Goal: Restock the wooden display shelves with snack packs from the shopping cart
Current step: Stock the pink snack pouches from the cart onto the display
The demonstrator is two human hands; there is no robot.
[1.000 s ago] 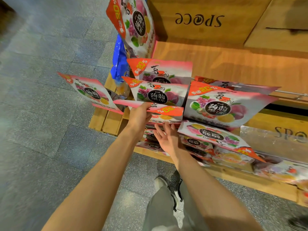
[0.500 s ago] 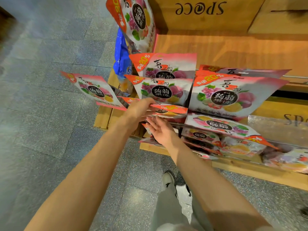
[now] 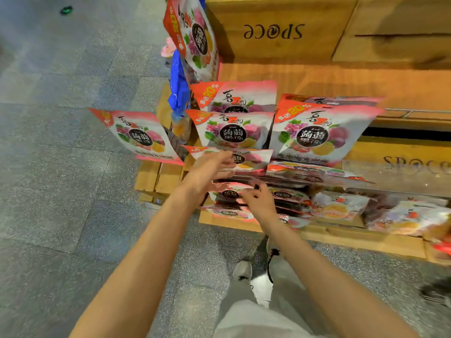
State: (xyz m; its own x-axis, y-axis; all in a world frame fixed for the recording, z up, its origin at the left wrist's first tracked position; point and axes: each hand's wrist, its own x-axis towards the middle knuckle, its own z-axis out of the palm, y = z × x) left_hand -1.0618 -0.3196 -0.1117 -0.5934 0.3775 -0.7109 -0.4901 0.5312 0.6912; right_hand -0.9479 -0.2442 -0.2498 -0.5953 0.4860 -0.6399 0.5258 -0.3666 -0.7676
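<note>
Pink fruit-jelly snack packs stand in rows on the wooden display shelves (image 3: 341,76). My left hand (image 3: 210,170) grips the front edge of one snack pack (image 3: 251,161) lying flat on the middle tier, fingers on top and thumb below. Just lower, my right hand (image 3: 260,202) reaches to the bottom tier; its loosely bent, blurred fingers touch a pack (image 3: 228,193) there and hold nothing. Two upright packs (image 3: 234,132) (image 3: 314,135) stand right behind my hands. The shopping cart is out of view.
One pack (image 3: 141,137) juts out past the shelf's left end, beside a blue bag (image 3: 179,89). Another pack (image 3: 195,32) stands high against a wooden crate (image 3: 273,32). More packs (image 3: 339,211) lie along the bottom ledge. Grey tiled floor (image 3: 61,167) spreads to the left, and my shoe (image 3: 241,269) is below.
My right hand has dropped from under the held pack to the bottom tier. The left hand keeps its grip on the pack's edge. The view has shifted slightly closer.
</note>
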